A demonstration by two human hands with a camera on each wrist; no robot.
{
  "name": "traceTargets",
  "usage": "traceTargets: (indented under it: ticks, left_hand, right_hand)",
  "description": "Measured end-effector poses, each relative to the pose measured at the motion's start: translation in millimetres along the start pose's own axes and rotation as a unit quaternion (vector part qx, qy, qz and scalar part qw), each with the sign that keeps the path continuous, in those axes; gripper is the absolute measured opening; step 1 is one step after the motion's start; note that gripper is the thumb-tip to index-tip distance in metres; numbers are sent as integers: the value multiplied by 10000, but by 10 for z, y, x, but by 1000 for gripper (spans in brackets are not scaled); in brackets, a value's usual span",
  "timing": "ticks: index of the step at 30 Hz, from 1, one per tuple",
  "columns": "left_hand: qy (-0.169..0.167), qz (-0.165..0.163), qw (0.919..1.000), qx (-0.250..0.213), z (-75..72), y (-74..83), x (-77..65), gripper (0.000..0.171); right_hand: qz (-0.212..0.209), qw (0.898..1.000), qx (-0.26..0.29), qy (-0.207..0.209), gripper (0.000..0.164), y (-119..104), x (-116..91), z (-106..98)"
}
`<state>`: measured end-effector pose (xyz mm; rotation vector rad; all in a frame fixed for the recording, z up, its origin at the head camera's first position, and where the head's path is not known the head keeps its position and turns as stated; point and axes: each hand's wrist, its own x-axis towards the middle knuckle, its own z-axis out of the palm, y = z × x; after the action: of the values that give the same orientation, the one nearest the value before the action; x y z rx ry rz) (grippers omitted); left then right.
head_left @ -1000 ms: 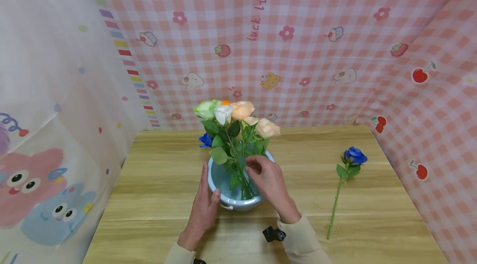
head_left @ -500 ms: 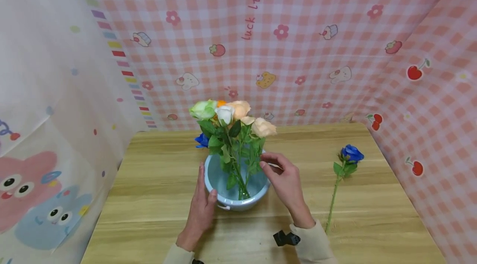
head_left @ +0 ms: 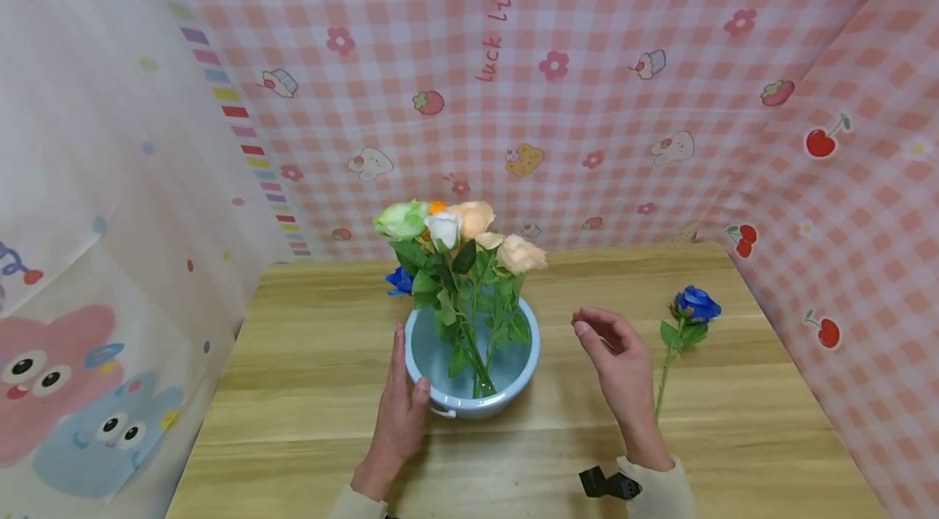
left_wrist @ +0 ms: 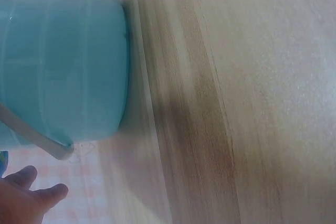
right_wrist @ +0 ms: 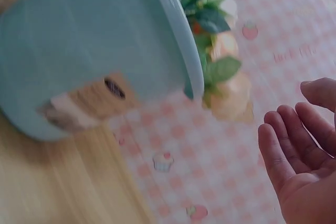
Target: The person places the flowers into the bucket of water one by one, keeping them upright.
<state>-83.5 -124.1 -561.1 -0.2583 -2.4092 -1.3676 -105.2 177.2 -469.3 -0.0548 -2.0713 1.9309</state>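
A light blue bucket [head_left: 534, 344] stands on the table, holding several roses whose green stems cross near its front wall. Among the blooms are a pale green rose [head_left: 400, 220], a white rose [head_left: 443, 230], a peach rose [head_left: 522, 254] and a blue flower [head_left: 399, 280] low at the left. My left hand [head_left: 398, 424] rests against the bucket's left side, fingers extended. Right of the bucket, in the air, my right hand [head_left: 622, 368] has relaxed fingers and holds nothing, as the right wrist view also shows. Beyond it lies a single blue rose [head_left: 697, 305], its lower stem hidden by my right arm.
The wooden table [head_left: 308, 389] reaches back to a pink checked cloth [head_left: 623, 22]. A white patterned cloth [head_left: 88, 136] hangs along the left. The bucket's handle [left_wrist: 37, 137] hangs down its side in the left wrist view.
My right hand has come away from the stems in the bucket and moved right, toward the blue rose on the table. My left hand stays at the bucket.
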Motion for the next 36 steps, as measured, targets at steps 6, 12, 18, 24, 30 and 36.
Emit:
traceTargets:
  ticks: [6,12,18,24,30,36]
  left_hand:
    - [37,6,10000,-3,6,5,2,78]
    - [35,13,10000,-20,2,8,1,78]
    - [32,-58,10000,-14,6,19,1,79]
    - [35,-101,9999,-2,8,29,1,80]
    - [42,-22,10000,-38,8,24,1,78]
    - [18,-72,10000,-38,10,7,2,76]
  right_hand:
    - [164,9987,284,381,27,77,-5,-239]
    - [269,9947,478,873,29,181,-7,-470]
    - [360,9863,730,1437,32,321,2,-678]
    - [487,9777,776,1888,25,491,36,-879]
    - [809,9704,874,2099,26,611,38,-1025]
    - [1229,9698,555,2030,28,724,35,-1105]
